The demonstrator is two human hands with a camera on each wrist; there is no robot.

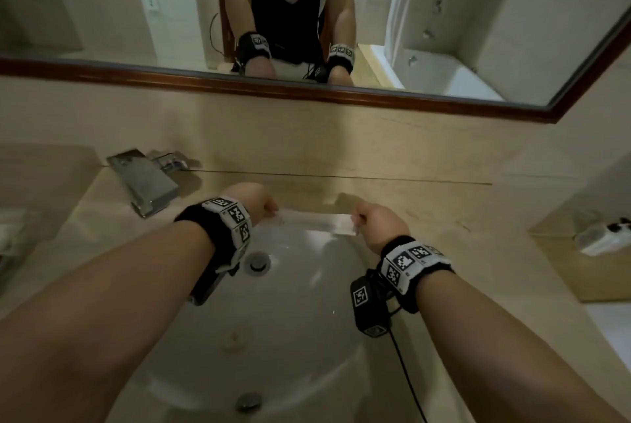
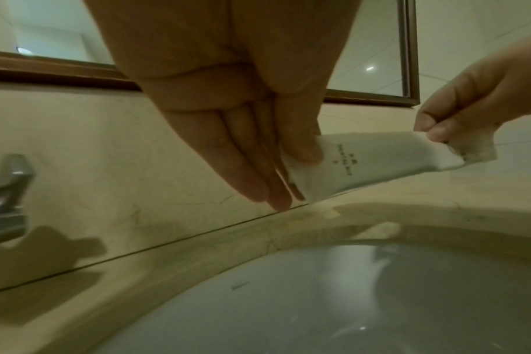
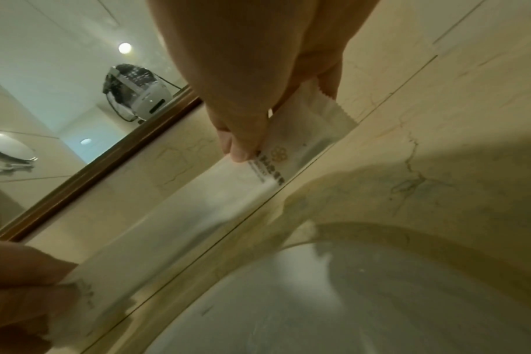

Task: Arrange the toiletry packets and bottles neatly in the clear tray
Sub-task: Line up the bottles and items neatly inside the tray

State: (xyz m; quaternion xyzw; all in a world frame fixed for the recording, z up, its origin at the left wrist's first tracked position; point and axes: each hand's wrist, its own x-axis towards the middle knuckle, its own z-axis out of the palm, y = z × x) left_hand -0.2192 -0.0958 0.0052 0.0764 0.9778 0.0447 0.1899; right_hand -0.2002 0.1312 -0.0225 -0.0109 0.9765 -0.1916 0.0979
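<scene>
Over the sink (image 1: 290, 337), I pinch one long white packet (image 1: 316, 221) stretched between both hands: left hand (image 1: 254, 200), right hand (image 1: 379, 223).

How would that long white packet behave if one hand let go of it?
The packet would probably droop: it looks like thin film, held at both ends by the left hand and right hand. It seems light, since fingertip pinches carry it. Dropped, it might fall into the sink below.

One packet (image 1: 316, 221), two hands (image 1: 382, 224)
</scene>
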